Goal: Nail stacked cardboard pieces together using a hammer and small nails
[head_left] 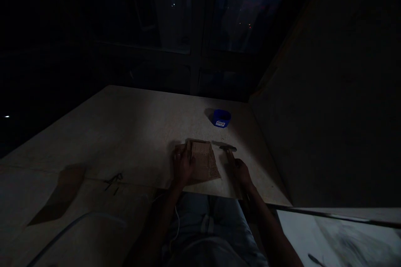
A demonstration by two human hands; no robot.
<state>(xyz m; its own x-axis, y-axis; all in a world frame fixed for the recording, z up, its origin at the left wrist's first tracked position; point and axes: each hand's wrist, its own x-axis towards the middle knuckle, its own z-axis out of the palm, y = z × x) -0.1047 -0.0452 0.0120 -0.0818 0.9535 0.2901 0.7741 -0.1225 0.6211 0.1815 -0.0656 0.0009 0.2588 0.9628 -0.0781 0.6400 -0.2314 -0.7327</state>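
Note:
The scene is very dark. My left hand (182, 166) rests on the left side of a small wooden piece (205, 162) full of tiny holes, which lies on a pale board (131, 133); its fingers curl over the piece's edge. My right hand (240, 172) is closed round the handle of a hammer (228, 148), whose metal head lies just right of the wooden piece.
A small blue round container (221, 118) stands farther back on the board. A few dark nails (114, 180) and a brown flat piece (67, 190) lie at the left. A tall panel (328, 125) rises on the right. Dark windows are behind.

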